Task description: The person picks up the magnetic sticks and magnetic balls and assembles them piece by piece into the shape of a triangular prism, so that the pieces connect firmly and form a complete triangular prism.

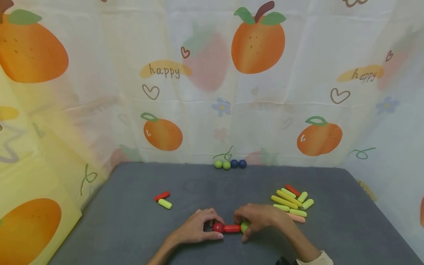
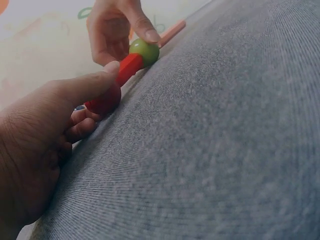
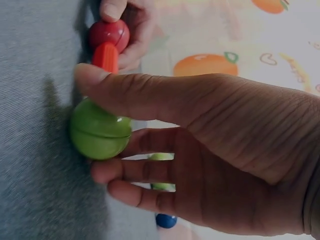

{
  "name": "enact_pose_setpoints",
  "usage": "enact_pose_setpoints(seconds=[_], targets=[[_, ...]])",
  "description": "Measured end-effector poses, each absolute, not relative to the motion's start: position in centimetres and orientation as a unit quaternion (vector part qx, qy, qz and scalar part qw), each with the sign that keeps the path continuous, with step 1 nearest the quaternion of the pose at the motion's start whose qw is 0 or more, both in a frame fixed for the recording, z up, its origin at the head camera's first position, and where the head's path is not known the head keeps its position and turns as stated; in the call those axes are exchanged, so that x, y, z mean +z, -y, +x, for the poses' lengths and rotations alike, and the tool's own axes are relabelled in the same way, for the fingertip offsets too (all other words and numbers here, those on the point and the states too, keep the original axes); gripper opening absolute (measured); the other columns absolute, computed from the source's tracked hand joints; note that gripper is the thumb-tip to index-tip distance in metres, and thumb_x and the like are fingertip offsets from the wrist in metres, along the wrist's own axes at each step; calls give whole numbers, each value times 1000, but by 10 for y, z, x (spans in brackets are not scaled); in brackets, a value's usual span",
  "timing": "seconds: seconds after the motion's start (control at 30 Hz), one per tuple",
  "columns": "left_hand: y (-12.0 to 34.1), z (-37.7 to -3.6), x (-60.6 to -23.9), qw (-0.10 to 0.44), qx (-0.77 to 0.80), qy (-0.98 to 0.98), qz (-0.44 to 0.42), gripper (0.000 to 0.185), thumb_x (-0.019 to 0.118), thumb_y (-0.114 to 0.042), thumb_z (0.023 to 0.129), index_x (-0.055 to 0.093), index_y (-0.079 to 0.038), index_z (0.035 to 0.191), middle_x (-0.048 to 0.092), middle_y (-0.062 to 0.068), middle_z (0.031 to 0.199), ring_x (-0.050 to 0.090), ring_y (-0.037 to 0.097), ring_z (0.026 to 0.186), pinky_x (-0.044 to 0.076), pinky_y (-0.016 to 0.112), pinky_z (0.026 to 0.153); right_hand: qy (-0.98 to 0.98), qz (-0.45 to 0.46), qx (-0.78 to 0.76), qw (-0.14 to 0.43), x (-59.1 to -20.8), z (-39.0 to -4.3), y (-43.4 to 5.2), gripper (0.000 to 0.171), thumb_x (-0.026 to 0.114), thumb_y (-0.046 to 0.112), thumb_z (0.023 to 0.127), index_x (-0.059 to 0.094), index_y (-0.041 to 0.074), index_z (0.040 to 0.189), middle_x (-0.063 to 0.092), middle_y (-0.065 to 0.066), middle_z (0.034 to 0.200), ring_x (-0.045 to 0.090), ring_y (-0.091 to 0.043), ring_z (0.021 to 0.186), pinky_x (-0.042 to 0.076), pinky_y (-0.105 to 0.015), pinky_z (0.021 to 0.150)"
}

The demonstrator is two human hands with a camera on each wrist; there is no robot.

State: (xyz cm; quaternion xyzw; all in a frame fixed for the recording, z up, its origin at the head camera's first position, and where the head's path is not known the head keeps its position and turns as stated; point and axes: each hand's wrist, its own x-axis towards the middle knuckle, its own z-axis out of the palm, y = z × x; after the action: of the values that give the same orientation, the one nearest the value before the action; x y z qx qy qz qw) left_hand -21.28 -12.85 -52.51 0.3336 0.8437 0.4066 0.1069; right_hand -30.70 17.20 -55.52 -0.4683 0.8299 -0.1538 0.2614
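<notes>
A short red rod [image 1: 232,228] lies on the grey mat [image 1: 132,228] with a red ball [image 1: 217,227] at its left end and a green ball [image 1: 244,226] at its right end. My left hand [image 1: 200,227] pinches the red ball [image 2: 104,101] between thumb and fingers. My right hand [image 1: 255,219] pinches the green ball [image 3: 99,131], thumb on top. The red rod [image 3: 105,57] joins both balls in the right wrist view, with the red ball [image 3: 109,34] beyond it. The green ball [image 2: 144,51] and the red rod [image 2: 129,67] show in the left wrist view.
A pile of yellow, green, red and pink rods [image 1: 291,203] lies at the right. A red rod [image 1: 162,196] and a green rod [image 1: 165,203] lie at the left. Two green balls [image 1: 222,164] and two blue balls [image 1: 238,163] sit at the mat's far edge, against a fruit-print cloth.
</notes>
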Motion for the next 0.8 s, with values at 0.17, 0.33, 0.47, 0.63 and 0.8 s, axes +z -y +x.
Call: enact_pose_setpoints(seconds=[0.17,0.33,0.47,0.63,0.8], targets=[[128,-214,-526,108,408,-845,330,27,75,-48,94,71,-39,119,66,-13,106,53,-3,88,37,25,83,-818,-466,-149,301,-553,-312,-167,43,80,67,81,61,38,105,60,22,92,54,4,76,49,-20,66],[127,-214,-526,102,407,-845,332,29,76,-47,94,71,-38,121,66,-13,106,52,-3,86,37,24,82,-819,-456,-133,322,-548,-317,-163,41,81,67,80,62,38,101,60,21,89,53,3,74,47,-21,64],[127,-214,-525,98,407,-843,337,31,76,-47,94,71,-36,122,66,-12,106,51,-3,84,36,23,80,-827,-431,-118,342,-517,-304,-155,35,84,54,84,62,32,100,60,18,89,52,1,75,46,-22,66],[126,-214,-526,105,407,-842,337,29,75,-47,95,71,-36,122,65,-12,105,51,-3,85,36,23,81,-826,-410,-112,369,-474,-285,-145,28,87,39,87,63,27,98,61,15,88,54,-1,75,47,-23,68],[128,-214,-527,103,410,-841,338,25,73,-46,97,71,-37,120,64,-12,102,51,-4,85,36,23,81,-820,-429,-101,366,-493,-296,-149,30,83,48,88,64,29,101,61,17,91,55,0,79,49,-23,70]])
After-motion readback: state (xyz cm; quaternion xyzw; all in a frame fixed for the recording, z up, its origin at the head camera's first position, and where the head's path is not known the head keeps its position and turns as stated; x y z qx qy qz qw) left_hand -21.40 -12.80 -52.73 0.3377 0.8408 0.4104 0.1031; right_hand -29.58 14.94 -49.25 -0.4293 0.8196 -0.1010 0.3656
